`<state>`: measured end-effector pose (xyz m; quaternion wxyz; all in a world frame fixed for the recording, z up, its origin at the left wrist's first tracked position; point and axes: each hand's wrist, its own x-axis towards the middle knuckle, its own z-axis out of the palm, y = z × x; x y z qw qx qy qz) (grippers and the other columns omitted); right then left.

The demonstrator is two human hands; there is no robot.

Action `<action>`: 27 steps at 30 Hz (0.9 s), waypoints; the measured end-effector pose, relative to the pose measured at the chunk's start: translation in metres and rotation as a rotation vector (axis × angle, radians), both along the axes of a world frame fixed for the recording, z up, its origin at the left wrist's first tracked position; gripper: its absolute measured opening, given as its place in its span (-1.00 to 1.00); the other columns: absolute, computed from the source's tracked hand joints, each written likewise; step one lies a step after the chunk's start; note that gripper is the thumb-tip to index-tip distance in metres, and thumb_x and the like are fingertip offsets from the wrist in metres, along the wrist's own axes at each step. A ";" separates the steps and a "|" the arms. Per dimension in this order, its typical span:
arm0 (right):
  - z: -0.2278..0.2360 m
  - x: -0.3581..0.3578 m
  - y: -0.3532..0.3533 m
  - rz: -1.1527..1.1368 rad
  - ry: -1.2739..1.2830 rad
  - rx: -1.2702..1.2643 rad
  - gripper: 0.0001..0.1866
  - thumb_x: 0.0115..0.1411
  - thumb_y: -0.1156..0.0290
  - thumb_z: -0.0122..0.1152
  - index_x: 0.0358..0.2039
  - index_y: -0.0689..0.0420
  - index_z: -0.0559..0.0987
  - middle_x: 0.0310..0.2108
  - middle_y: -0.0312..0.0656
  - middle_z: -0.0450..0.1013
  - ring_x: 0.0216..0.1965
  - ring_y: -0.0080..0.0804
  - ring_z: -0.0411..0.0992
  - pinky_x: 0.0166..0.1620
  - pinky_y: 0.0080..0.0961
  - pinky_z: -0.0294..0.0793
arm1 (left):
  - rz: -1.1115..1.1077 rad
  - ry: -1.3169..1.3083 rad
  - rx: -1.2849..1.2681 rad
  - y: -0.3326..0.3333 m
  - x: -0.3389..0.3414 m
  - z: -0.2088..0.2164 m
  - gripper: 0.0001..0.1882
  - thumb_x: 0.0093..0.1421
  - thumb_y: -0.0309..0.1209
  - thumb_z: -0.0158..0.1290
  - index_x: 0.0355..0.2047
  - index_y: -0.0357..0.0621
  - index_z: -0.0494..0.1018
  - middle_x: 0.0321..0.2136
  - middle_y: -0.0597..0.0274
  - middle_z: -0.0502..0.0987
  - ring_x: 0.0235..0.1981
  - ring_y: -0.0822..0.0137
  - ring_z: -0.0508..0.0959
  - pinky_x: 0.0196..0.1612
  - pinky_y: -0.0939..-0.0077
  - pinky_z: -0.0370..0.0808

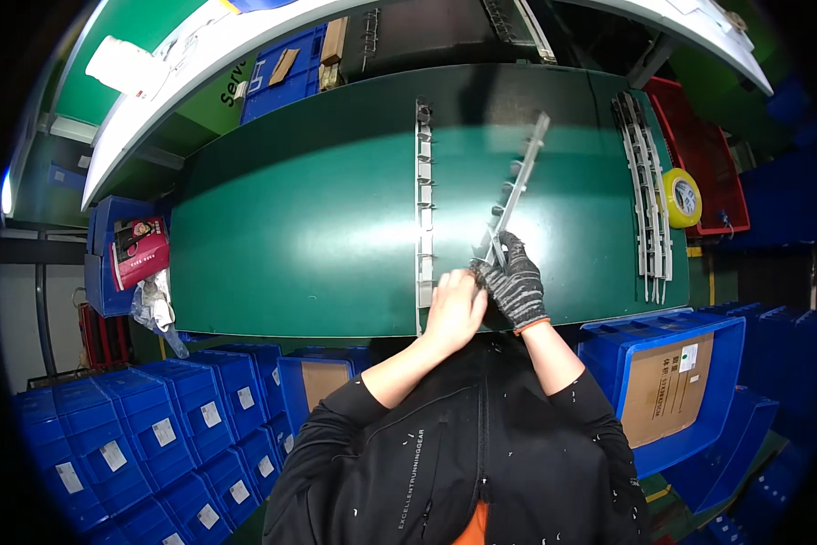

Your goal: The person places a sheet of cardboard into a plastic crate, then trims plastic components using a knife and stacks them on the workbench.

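Note:
My right hand, in a grey-and-black knit glove with an orange cuff, is closed round the near end of a light grey rail with dark clips along one side. The rail slants up and away to the right. My bare left hand is beside the glove at that same end, its fingers bent together; what they hold, if anything, is hidden. Just left of the held rail, a second grey rail with clips lies straight across the green table, its near end close to my left hand.
Several similar rails lie side by side at the table's right, next to a yellow tape roll and a red bin. A blue bin with cardboard stands near right. Stacked blue bins fill the near left; a pink packet sits far left.

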<state>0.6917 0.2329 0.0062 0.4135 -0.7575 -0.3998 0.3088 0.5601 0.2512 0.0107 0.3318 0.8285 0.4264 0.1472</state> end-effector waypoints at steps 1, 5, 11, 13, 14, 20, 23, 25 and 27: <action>-0.003 0.002 0.002 -0.005 0.006 -0.105 -0.39 -0.11 0.34 0.26 -0.01 0.17 0.29 -0.24 0.01 0.42 -0.24 -0.14 0.44 -0.15 -0.36 0.40 | -0.034 -0.019 -0.017 -0.004 -0.001 -0.002 -0.68 0.04 -0.35 -0.02 -0.22 -0.29 0.31 -0.17 0.01 0.31 -0.10 0.04 0.28 -0.06 0.21 0.23; -0.025 0.020 -0.006 -0.039 -0.081 -0.201 -0.36 -0.12 0.37 0.24 0.02 0.13 0.27 -0.21 0.00 0.42 -0.24 -0.11 0.43 -0.15 -0.35 0.39 | 0.131 0.031 0.093 0.011 -0.021 -0.005 -0.45 -0.04 -0.38 0.02 -0.03 -0.32 0.20 0.01 -0.04 0.19 0.05 0.01 0.18 0.07 0.18 0.15; -0.039 0.057 -0.032 0.011 -0.453 -0.323 -0.55 -0.01 0.29 0.11 -0.09 0.18 0.39 -0.20 0.07 0.41 -0.13 -0.04 0.36 -0.05 -0.26 0.33 | 0.447 0.107 -0.002 0.049 -0.067 -0.067 -0.60 -0.09 -0.46 0.02 -0.19 -0.31 0.30 -0.10 -0.07 0.31 -0.03 0.00 0.27 0.03 0.26 0.21; -0.058 0.071 -0.040 0.007 -0.613 -0.399 -0.61 0.05 0.21 0.04 -0.19 0.22 0.46 -0.23 0.08 0.41 -0.16 -0.04 0.36 -0.07 -0.24 0.34 | 0.509 0.009 -0.119 0.050 -0.074 -0.069 -0.84 -0.05 -0.47 0.01 -0.42 -0.26 0.36 -0.26 0.01 0.40 -0.11 0.05 0.34 -0.05 0.28 0.26; -0.056 0.069 -0.036 0.012 -0.616 -0.398 -0.61 0.05 0.21 0.04 -0.19 0.22 0.46 -0.23 0.08 0.41 -0.16 -0.04 0.36 -0.07 -0.24 0.34 | 0.515 0.007 -0.120 0.050 -0.078 -0.071 -0.84 -0.05 -0.47 0.01 -0.42 -0.26 0.36 -0.26 0.01 0.40 -0.11 0.05 0.34 -0.05 0.28 0.26; -0.048 -0.010 0.020 0.525 -0.562 -0.307 -0.74 0.04 0.26 0.03 -0.35 0.17 0.50 -0.39 0.00 0.43 -0.30 -0.15 0.43 -0.24 -0.25 0.42 | 0.710 -0.494 0.063 0.044 -0.116 -0.024 -0.88 0.10 -0.59 -0.11 -0.32 -0.27 0.32 -0.12 0.10 0.23 -0.26 0.41 0.40 -0.51 0.67 0.49; -0.032 -0.091 0.045 0.927 -0.443 -0.406 -0.76 0.10 0.27 -0.05 -0.35 0.13 0.51 -0.38 -0.02 0.45 -0.29 -0.13 0.44 -0.21 -0.31 0.42 | 0.821 -0.618 0.155 0.042 -0.143 -0.017 -0.80 0.12 -0.61 -0.14 -0.21 -0.26 0.28 -0.10 0.15 0.21 -0.25 0.42 0.38 -0.32 0.61 0.43; -0.040 -0.130 0.035 1.134 -0.523 -0.200 -0.74 0.07 0.25 -0.01 -0.35 0.13 0.53 -0.37 -0.01 0.46 -0.32 -0.11 0.46 -0.28 -0.26 0.44 | 0.845 -0.573 0.217 0.037 -0.151 0.001 -0.77 0.11 -0.63 -0.14 -0.18 -0.25 0.26 -0.08 0.15 0.21 -0.12 0.35 0.33 -0.12 0.52 0.39; -0.037 -0.146 0.031 1.219 -0.562 -0.160 -0.77 0.06 0.32 -0.05 -0.34 0.10 0.53 -0.36 -0.03 0.45 -0.31 -0.12 0.45 -0.27 -0.25 0.44 | 0.822 -0.633 0.282 0.033 -0.160 0.003 -0.77 0.12 -0.64 -0.15 -0.18 -0.26 0.25 -0.06 0.12 0.20 -0.05 0.29 0.33 -0.04 0.48 0.34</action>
